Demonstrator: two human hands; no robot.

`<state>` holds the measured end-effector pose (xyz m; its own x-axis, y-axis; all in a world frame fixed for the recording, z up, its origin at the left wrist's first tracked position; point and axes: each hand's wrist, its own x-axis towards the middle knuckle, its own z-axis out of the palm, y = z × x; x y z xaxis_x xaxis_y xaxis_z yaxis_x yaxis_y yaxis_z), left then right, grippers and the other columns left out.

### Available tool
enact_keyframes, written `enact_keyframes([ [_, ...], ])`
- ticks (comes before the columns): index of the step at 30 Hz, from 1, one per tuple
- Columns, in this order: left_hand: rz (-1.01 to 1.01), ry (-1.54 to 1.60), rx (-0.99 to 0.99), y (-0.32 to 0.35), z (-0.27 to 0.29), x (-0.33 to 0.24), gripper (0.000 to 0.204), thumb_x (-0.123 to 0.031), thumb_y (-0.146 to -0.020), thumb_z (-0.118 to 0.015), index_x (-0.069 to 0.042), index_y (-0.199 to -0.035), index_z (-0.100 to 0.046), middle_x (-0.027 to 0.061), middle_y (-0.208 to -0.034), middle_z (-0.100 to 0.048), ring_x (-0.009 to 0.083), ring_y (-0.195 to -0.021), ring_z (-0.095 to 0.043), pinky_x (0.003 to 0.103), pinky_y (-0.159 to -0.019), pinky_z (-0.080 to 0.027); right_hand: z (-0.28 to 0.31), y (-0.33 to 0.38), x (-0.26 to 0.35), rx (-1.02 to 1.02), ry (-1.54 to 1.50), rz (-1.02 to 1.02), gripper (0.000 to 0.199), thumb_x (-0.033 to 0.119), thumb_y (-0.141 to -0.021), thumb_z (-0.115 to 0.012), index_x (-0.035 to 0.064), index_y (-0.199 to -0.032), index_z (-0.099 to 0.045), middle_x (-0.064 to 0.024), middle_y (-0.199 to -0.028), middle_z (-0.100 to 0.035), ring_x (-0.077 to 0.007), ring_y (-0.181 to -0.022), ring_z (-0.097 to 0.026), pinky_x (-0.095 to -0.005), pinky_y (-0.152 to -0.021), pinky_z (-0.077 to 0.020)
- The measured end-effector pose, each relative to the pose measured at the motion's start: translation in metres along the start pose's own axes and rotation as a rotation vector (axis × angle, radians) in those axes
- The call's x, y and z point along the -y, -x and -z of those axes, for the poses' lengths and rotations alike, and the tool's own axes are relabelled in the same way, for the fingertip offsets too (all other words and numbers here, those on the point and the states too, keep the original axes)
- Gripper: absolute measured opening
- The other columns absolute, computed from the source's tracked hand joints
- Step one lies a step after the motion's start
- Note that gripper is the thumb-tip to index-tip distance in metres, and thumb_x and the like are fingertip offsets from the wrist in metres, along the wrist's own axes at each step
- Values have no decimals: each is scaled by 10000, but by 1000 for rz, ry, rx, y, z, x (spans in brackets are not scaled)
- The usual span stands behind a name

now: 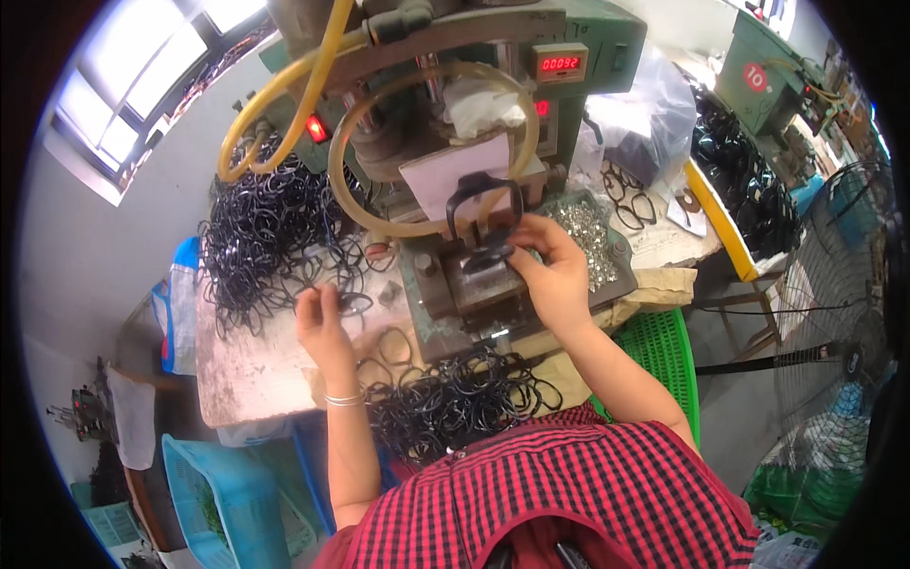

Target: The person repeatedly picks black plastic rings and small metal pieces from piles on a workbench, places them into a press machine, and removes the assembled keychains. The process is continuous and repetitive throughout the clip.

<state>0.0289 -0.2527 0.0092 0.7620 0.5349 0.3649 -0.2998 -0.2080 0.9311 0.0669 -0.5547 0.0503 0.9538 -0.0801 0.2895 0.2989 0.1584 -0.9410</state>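
Observation:
My right hand (557,280) is closed at the work area of a green press (431,318), its thumb and fingers pinching a black loop-shaped part (488,254). A black loop (485,180) rises just above the fingertips; I cannot tell whether it is the same piece. To the left, my left hand (324,332) is over the worktable with bent fingers drawn together. Beside its fingertips lies a thin black ring (355,303). What those fingers hold, if anything, is too small to make out.
Tangled black loops form a large pile (261,228) at the left and another pile (455,394) near my body. Metal scraps (583,232) lie right of the press. A yellow hose (341,180) curves before it. A green basket (664,356) and fan (834,313) stand right.

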Motion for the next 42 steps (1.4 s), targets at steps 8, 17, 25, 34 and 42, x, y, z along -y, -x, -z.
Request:
enact_keyframes([
  [8, -203, 384, 0, 10, -23, -116, 72, -51, -1022, -539, -22, -1083, -561, 125, -1019, -668, 261, -949, -690, 378, -848, -595, -24, 0, 24, 58, -346, -225, 435, -40, -872, -650, -69, -1288, -524, -93, -996, -694, -133, -957, -653, -264, -911, -498],
  [17, -286, 23, 489, 42, -98, -146, 134, 45, -909, -686, 31, -1012, -602, 81, -975, -686, 118, -877, -646, 228, -770, -517, 56, -10, -7, 27, 1078, 278, 279, 89, -792, -729, 65, -1070, -711, -159, -1240, -654, -359, -1226, -569, -438, -1039, -459],
  [25, -293, -79, 516, 31, -118, -147, 119, -3, -899, -718, 46, -972, -638, 24, -911, -668, 61, -789, -597, 198, -706, -486, 98, -9, -60, -157, 1106, 405, 86, 93, -741, -763, 107, -824, -747, -96, -1103, -672, -351, -1149, -586, -436, -907, -515],
  [34, -338, -61, 391, 57, -80, -139, 178, 20, -933, -643, 38, -1109, -628, 118, -1036, -700, 170, -946, -663, 296, -841, -536, 60, -30, -59, -6, 1434, 371, 232, 67, -726, -714, 119, -951, -727, -102, -1114, -628, -325, -1135, -577, -427, -806, -532],
  [42, -353, -281, -206, -1, 31, -121, 93, 2, -947, -631, 15, -1024, -681, 88, -1020, -705, 155, -924, -643, 284, -853, -517, 101, -6, -44, -123, 1108, 374, 85, 92, -843, -720, 30, -901, -708, -116, -968, -711, -320, -939, -662, -397, -845, -518],
])
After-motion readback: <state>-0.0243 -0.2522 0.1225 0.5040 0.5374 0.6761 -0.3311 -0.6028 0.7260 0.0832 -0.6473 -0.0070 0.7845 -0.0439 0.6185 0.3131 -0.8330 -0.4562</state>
